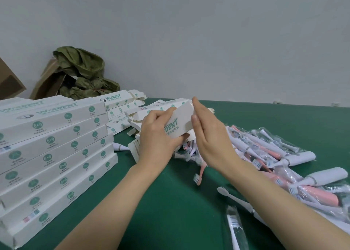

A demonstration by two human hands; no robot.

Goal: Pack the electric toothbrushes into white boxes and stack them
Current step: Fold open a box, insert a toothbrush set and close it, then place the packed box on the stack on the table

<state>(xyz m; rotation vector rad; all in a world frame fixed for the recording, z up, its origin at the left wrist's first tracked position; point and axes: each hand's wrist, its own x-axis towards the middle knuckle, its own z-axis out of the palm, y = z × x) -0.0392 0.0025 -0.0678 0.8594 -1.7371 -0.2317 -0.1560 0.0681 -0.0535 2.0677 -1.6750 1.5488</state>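
In the head view, the left hand (157, 136) holds one white box (178, 121) above the green surface (170, 212), a little behind its middle. The fingers (166, 111) of this hand are curled over the top of the box and the thumb is under it, so they are clamped on it. The right hand (208, 136) is at the near end of the same box. Its fingers (196, 106) are straight and together and lie flat against that end, as if pressing the flap closed. I cannot tell if a toothbrush is already inside.

At the left stands a stack of closed boxes (53, 145), several layers high, so I judge that a good part of the work is done. Behind the hands lie more boxes with open flaps (123, 105), which look unfilled.

At the right, a large pile of toothbrushes (265, 155), white and pink, many in clear bags, lies loose on the surface. So much packing is left. The box in hand is not yet on the stack.
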